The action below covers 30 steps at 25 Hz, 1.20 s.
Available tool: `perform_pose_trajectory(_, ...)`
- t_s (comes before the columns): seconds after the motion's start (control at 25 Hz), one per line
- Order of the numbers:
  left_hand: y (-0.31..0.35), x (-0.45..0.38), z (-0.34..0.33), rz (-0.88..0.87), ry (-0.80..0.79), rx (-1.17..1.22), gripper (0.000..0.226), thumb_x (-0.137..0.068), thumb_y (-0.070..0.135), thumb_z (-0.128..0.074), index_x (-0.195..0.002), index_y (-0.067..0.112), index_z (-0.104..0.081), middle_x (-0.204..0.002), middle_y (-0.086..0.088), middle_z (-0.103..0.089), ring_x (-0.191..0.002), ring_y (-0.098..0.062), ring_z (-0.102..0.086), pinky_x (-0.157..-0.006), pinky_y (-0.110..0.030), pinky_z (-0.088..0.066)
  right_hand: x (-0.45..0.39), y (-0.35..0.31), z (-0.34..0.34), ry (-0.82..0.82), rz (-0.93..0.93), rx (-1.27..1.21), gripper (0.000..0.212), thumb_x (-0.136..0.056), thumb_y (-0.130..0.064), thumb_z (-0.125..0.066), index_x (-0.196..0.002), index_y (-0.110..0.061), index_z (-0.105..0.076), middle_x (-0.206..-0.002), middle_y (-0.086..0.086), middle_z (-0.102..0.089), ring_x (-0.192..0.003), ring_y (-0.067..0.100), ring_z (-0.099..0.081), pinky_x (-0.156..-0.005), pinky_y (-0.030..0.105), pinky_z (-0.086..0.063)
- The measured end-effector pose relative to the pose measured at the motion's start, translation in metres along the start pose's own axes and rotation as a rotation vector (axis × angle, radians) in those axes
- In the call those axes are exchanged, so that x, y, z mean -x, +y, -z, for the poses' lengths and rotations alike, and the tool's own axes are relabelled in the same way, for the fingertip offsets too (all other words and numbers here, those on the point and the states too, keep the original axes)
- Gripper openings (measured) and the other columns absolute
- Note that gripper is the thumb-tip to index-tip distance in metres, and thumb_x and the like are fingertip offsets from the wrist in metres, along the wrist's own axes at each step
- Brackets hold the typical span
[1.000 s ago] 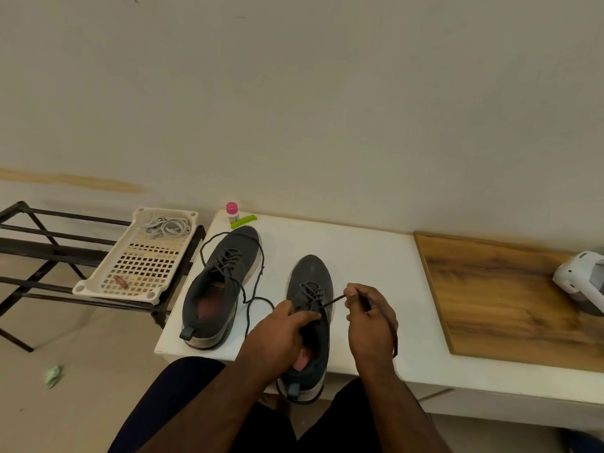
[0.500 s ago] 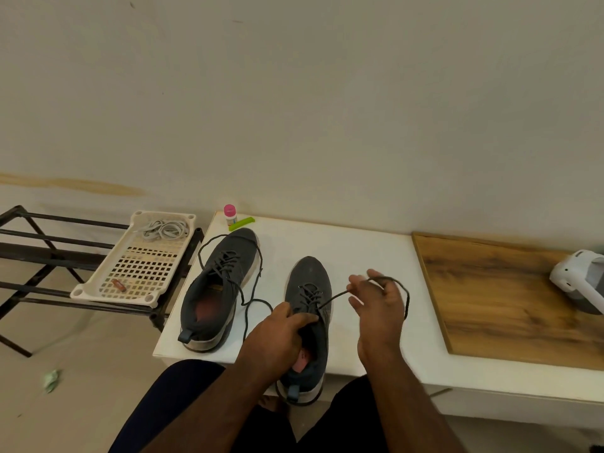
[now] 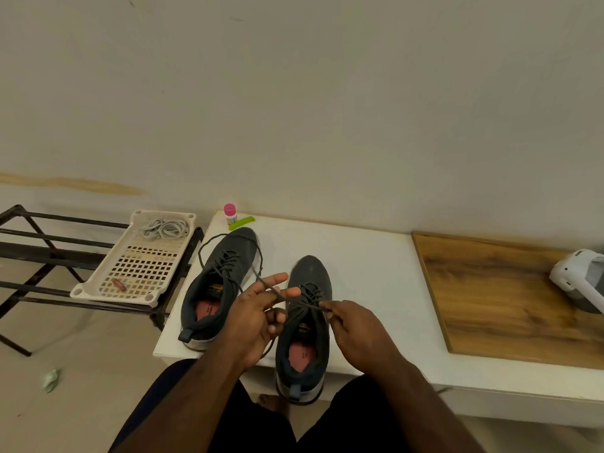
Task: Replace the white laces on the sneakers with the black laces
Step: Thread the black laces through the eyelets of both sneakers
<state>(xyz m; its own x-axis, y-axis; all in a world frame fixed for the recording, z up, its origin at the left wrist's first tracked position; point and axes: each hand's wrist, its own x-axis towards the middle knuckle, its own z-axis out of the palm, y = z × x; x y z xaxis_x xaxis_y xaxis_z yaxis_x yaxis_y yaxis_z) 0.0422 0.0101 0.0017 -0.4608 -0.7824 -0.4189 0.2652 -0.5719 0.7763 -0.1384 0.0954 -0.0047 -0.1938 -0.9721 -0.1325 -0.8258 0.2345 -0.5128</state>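
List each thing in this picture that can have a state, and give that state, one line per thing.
Near sneaker: black-laced, ends untied.
Far sneaker: black-laced, ends loose on the table.
White laces: removed, heaped in the tray.
Left hand: holding one black lace end.
Right hand: pinching the other end.
Bottle: capped, upright.

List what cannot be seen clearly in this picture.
Head view only:
- White device: cut off by the right edge.
- Near shoe: the tongue and lower eyelets are partly hidden behind the left hand and right hand.
- Black lace: its ends are lost inside the fingers.
- Bottle label: too small to read.
- Small item in the tray: too small to identify.
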Motion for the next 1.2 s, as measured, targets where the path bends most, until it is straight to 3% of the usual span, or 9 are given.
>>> perform_pose_trajectory(0.16, 0.002, 0.001, 0.001, 0.007, -0.063, 0.141, 0.030, -0.101, 0.002, -0.038, -0.119, 0.003, -0.061, -0.100, -0.017, -0.072, -0.076, -0.020, -0.065, -0.065, -0.026, -0.054, -0.003, 0.014, 0.008, 0.068, -0.009, 0.052, 0.036, -0.103, -0.023, -0.046, -0.136, -0.026, -0.059, -0.111, -0.008, -0.062, -0.104, 0.010, -0.053, -0.092, 0.024, -0.044)
perform_pose_trajectory(0.32, -0.012, 0.005, -0.010, -0.044, -0.121, -0.272, 0.023, -0.103, 0.013, -0.048, -0.111, 0.009, -0.069, -0.099, -0.013, -0.074, -0.079, -0.017, -0.066, -0.070, -0.027, -0.053, -0.005, -0.005, 0.019, 0.180, 0.007, -0.293, 0.042, -0.097, -0.029, -0.059, -0.140, -0.029, -0.056, -0.128, -0.019, -0.054, -0.118, -0.001, -0.046, -0.096, 0.013, -0.034)
perform_pose_trajectory(0.44, -0.026, 0.010, -0.023, -0.098, -0.194, -0.573, 0.020, -0.101, 0.019, -0.053, -0.104, 0.014, -0.072, -0.084, -0.006, -0.074, -0.073, -0.015, -0.067, -0.069, -0.025, -0.054, -0.011, -0.032, 0.013, 0.095, 0.043, -0.447, 0.034, -0.098, -0.037, -0.060, -0.131, -0.033, -0.064, -0.117, -0.025, -0.062, -0.110, -0.006, -0.057, -0.092, 0.011, -0.043)
perform_pose_trajectory(0.56, -0.029, 0.009, -0.026, -0.132, -0.207, -0.668, 0.019, -0.101, 0.018, -0.054, -0.101, 0.014, -0.072, -0.074, 0.003, -0.073, -0.068, -0.010, -0.067, -0.067, -0.022, -0.053, -0.015, -0.032, 0.010, 0.134, 0.048, -0.445, 0.020, -0.096, -0.028, -0.064, -0.112, -0.033, -0.075, -0.098, -0.029, -0.068, -0.098, -0.009, -0.063, -0.089, 0.021, -0.053)
perform_pose_trajectory(0.64, -0.029, 0.009, -0.025, -0.148, -0.224, -0.707, 0.019, -0.101, 0.019, -0.054, -0.102, 0.015, -0.072, -0.070, 0.008, -0.072, -0.064, -0.005, -0.065, -0.064, -0.019, -0.051, -0.015, -0.026, 0.012, 0.115, 0.030, -0.501, 0.022, -0.094, -0.027, -0.067, -0.114, -0.033, -0.074, -0.101, -0.024, -0.071, -0.099, -0.005, -0.065, -0.090, 0.026, -0.055)
perform_pose_trajectory(0.76, -0.029, 0.009, -0.025, -0.148, -0.245, -0.757, 0.017, -0.100, 0.023, -0.056, -0.103, 0.020, -0.073, -0.069, 0.010, -0.071, -0.062, -0.005, -0.064, -0.065, -0.020, -0.051, -0.015, -0.023, 0.015, 0.075, 0.045, -0.537, 0.025, -0.093, -0.025, -0.069, -0.117, -0.027, -0.074, -0.099, -0.021, -0.071, -0.098, -0.006, -0.065, -0.089, 0.020, -0.050)
perform_pose_trajectory(0.92, -0.028, -0.001, -0.012, -0.265, -0.042, -0.871, 0.015, -0.094, 0.026, -0.065, -0.105, 0.032, -0.072, -0.089, 0.012, -0.073, -0.079, -0.005, -0.068, -0.075, -0.022, -0.057, -0.021, -0.008, 0.023, 0.269, 0.045, -0.019, 0.026, -0.102, -0.027, -0.053, -0.123, -0.025, -0.069, -0.092, -0.011, -0.060, -0.086, 0.007, -0.054, -0.077, 0.021, -0.042)
perform_pose_trajectory(1.04, -0.021, -0.005, 0.000, -0.310, 0.131, -1.042, 0.010, -0.091, 0.028, -0.066, -0.099, 0.033, -0.068, -0.094, 0.017, -0.066, -0.083, 0.003, -0.061, -0.070, -0.009, -0.044, -0.021, 0.009, 0.025, 0.360, -0.005, 0.341, 0.034, -0.095, -0.013, -0.061, -0.128, -0.020, -0.066, -0.106, 0.001, -0.068, -0.093, 0.021, -0.060, -0.077, 0.034, -0.053)
perform_pose_trajectory(1.2, -0.034, -0.011, 0.002, -0.246, 0.096, -1.229, 0.019, -0.085, 0.038, -0.070, -0.102, 0.031, -0.065, -0.093, 0.015, -0.060, -0.085, 0.000, -0.056, -0.069, -0.012, -0.039, -0.018, 0.006, 0.013, 0.414, 0.069, 0.359, 0.026, -0.090, -0.015, -0.066, -0.115, -0.023, -0.069, -0.090, -0.002, -0.073, -0.076, 0.021, -0.063, -0.065, 0.035, -0.052)
